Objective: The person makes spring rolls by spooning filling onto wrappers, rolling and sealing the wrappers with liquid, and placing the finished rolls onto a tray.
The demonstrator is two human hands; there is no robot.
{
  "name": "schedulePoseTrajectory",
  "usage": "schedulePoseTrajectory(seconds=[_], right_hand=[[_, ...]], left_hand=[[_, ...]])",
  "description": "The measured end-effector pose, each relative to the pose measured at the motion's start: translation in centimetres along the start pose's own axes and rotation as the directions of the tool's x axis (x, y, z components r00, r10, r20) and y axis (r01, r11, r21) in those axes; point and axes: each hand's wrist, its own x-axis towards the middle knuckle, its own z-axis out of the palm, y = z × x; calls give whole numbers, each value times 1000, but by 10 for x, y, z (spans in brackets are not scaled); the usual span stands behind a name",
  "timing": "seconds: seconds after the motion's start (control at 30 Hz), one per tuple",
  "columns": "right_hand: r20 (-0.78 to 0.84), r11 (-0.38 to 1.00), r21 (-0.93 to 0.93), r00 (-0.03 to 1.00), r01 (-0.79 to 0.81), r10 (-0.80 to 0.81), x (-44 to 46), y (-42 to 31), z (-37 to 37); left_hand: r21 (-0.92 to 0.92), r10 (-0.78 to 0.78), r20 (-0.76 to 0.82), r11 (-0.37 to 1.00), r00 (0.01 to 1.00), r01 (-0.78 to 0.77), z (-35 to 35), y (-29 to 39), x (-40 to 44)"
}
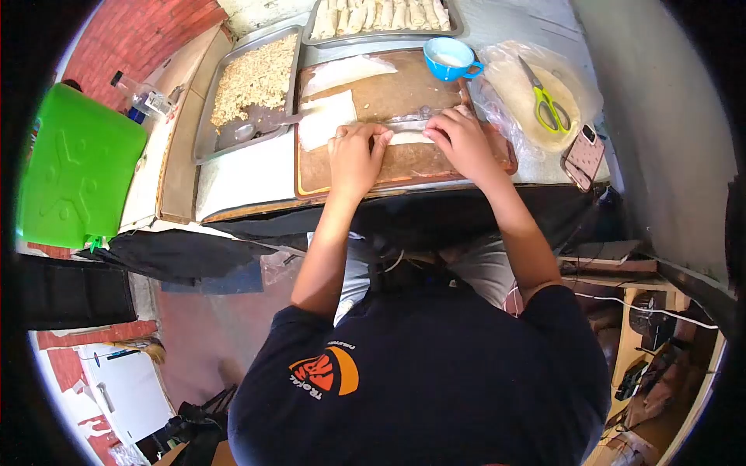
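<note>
On the brown board (330,169), a pale wrapper (409,138) lies partly rolled into a long strip. My left hand (358,155) grips its left end, fingers bent and pressed together. At the other end my right hand (460,142) has its fingers curled down on the wrapper. A flat wrapper sheet (326,118) lies just beyond my left hand, and another folded sheet (347,73) sits farther back. Left of the board is a metal tray (203,140) of chopped filling (256,78), with a spoon (249,130) in it.
Behind the board stands a tray (381,36) of finished rolls. A blue cup (449,66) is at the board's back right corner. Green-handled scissors (549,109) rest on stacked wrappers (519,101) in plastic, near a phone (587,158). A green jerrycan (78,167) stands far left.
</note>
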Motion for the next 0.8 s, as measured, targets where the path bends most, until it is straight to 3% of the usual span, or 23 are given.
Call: schedulePoseTrajectory(seconds=[0.2,0.27,0.37,0.47,0.57,0.67,0.7,0.8], right_hand=[[-4,995,-82,999,-54,54,6,3,5],[45,985,-101,989,-139,144,8,0,4],[60,982,-126,987,-140,148,13,-4,4],[-67,998,8,996,-64,64,36,-4,-4],[-263,995,-73,963,-73,52,70,38,-13],[-210,877,-441,972,-192,107,85,65,-19],[-80,878,-417,972,-234,221,90,67,-22],[63,791,-585,962,-179,264,95,62,-25]], left_hand=[[221,-79,-136,969,988,108,15,10,-4],[249,-66,-152,963,986,103,17,12,-7],[254,-36,-197,963,980,87,15,18,-13],[242,-40,-194,966,980,87,13,17,-13],[230,-48,-200,969,979,94,16,13,-12],[225,-42,-199,970,979,88,16,13,-14],[223,-39,-200,971,979,85,16,13,-15],[227,-39,-202,970,979,86,13,17,-16]])
